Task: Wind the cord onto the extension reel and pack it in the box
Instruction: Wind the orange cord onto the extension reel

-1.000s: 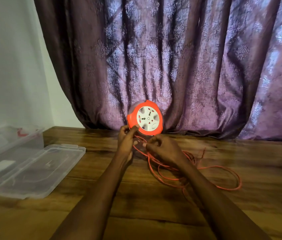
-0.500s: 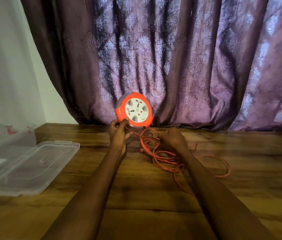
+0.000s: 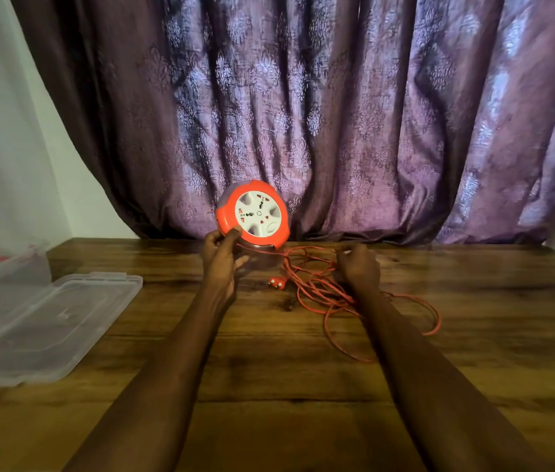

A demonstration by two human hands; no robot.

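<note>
My left hand (image 3: 222,264) grips the lower left rim of the orange extension reel (image 3: 253,213), holding it upright above the table with its white socket face toward me. The orange cord (image 3: 324,294) trails from the reel's underside into a loose tangle of loops on the wooden table (image 3: 269,386). Its red plug (image 3: 276,283) lies just below the reel. My right hand (image 3: 358,267) hovers over the tangle to the right, fingers curled around a strand of the cord. The clear plastic box (image 3: 0,264) stands at the far left.
The box's clear lid (image 3: 47,321) lies flat beside the box on the left of the table. A purple patterned curtain (image 3: 337,114) hangs along the table's back edge. A white wall (image 3: 3,137) is at the left.
My right hand has moved rightward away from the reel, drawing cord with it. The plug has come into view below the reel. My left hand keeps its hold on the reel.
</note>
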